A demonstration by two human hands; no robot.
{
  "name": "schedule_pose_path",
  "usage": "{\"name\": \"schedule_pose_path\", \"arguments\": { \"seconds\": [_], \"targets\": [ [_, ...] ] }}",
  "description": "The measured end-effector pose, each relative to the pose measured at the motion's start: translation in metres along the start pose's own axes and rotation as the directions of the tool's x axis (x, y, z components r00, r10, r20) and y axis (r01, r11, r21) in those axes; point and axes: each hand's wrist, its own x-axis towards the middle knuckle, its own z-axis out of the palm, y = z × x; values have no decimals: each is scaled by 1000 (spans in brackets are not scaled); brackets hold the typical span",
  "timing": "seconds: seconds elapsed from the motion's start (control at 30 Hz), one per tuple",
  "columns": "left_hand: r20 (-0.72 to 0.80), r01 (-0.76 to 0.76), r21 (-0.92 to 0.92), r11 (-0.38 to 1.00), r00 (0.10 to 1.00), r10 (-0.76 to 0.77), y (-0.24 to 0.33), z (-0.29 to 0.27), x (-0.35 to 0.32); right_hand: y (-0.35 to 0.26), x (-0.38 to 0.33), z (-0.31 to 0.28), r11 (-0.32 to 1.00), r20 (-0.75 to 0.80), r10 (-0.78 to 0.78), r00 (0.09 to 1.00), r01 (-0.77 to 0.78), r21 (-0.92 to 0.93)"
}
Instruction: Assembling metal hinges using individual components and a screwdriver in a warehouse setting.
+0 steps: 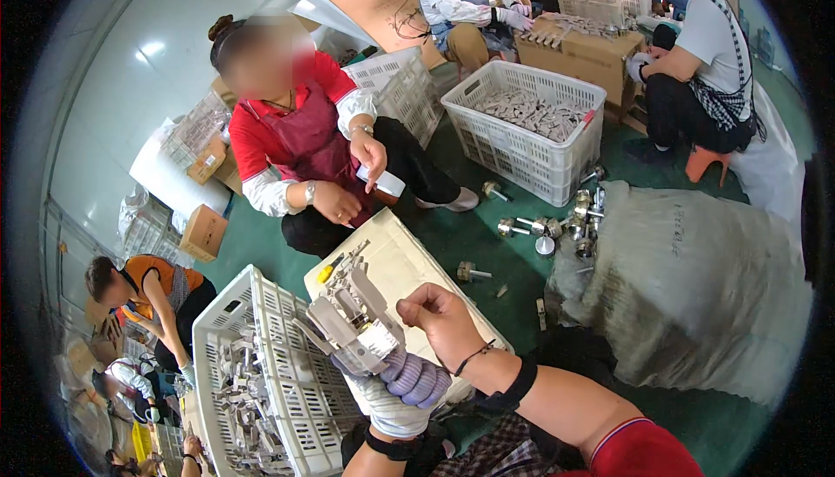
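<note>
My left hand (396, 397), in a white glove with purple-grey fingers, is closed around a grey metal fitting (358, 325). This fitting has upright flat arms and a boxy body, and it is held over a cream-topped work surface (409, 246). Just right of it is my bare right hand (448, 325), thumb and fingers pinched together. Whatever sits in that pinch, if anything, is too small to make out. Beyond the fitting, more small metal pieces (352, 255) and a small yellow object (325, 274) lie on the surface.
At left stands a white crate (300, 394) of metal parts; another crate (500, 151) stands farther back. Round metal pieces with stems (544, 245) lie on the green floor beside a large grey sack (696, 294). A person in red (300, 129) sits opposite; others work around.
</note>
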Motion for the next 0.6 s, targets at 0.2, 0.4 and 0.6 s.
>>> {"name": "schedule_pose_path", "arguments": {
  "seconds": [0.2,0.4,0.6],
  "targets": [
    [30,62,55,997,998,-64,1,0,-3,4,-5,1,997,59,-16,998,11,77],
    [76,107,40,993,991,-109,-2,-6,-3,3,-6,-5,995,114,73,991,-80,60],
    [161,137,-25,990,978,-131,-4,-12,-4,6,-9,-7,952,135,204,970,-228,204]
  ]
}}
